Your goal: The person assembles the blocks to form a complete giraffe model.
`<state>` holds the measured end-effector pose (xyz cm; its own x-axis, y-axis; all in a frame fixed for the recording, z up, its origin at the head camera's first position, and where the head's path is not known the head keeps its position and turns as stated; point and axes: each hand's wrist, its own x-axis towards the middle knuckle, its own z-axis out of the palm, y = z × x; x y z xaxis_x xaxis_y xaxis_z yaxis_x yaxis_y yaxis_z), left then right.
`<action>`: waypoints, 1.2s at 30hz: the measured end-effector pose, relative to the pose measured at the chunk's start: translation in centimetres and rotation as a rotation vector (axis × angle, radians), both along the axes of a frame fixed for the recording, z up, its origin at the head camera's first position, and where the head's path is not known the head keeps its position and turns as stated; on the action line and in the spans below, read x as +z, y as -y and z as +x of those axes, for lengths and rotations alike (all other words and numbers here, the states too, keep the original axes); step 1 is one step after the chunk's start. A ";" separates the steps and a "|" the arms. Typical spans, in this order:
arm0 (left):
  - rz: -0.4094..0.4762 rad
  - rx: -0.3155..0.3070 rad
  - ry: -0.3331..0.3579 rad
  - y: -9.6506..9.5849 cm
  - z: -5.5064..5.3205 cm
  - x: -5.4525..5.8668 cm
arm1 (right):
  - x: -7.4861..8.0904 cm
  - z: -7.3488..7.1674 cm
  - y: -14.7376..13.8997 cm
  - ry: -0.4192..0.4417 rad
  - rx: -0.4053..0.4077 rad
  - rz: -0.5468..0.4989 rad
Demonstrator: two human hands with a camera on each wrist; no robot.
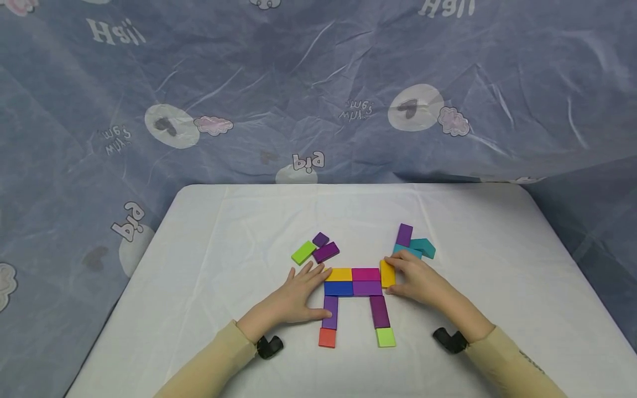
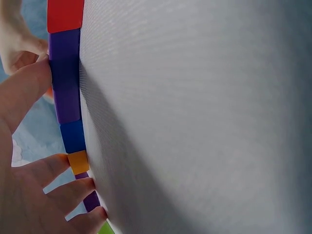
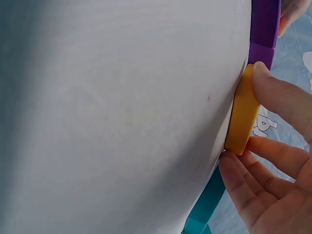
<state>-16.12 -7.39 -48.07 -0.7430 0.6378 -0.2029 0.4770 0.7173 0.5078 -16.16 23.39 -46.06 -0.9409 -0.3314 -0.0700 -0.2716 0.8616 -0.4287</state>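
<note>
My right hand (image 1: pixel 418 279) pinches a yellow block (image 1: pixel 387 274) by its two ends, thumb at the near end and fingers at the far end. That block stands against the right side of a flat figure of blocks. In the figure, a second yellow block (image 1: pixel 342 274) and a magenta block (image 1: pixel 365 274) lie above a blue block (image 1: pixel 338 288) and a purple block (image 1: pixel 367 288). Two purple legs run down to a red block (image 1: pixel 327 338) and a lime block (image 1: pixel 385 337). Fingers spread, my left hand (image 1: pixel 293 298) rests its thumb on the left leg (image 2: pixel 66 78) and its index fingertip at the second yellow block.
Behind my left hand lie a loose lime block (image 1: pixel 303 252) and two purple pieces (image 1: pixel 325 252). Beyond my right hand are a purple block (image 1: pixel 404 235) and teal blocks (image 1: pixel 423 247). A patterned blue cloth (image 1: pixel 318 99) hangs behind the white table (image 1: pixel 224 232).
</note>
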 end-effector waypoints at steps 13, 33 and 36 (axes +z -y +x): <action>0.017 -0.001 -0.010 0.0 0.2 0.1 | -0.1 0.0 -0.1 -0.007 0.020 -0.008; 0.007 -0.005 -0.011 0.1 0.0 -0.2 | 0.0 -0.1 -0.3 -0.001 0.033 0.001; 0.012 -0.007 -0.016 0.1 -0.1 -0.3 | -0.1 -0.2 -0.3 0.002 0.033 -0.001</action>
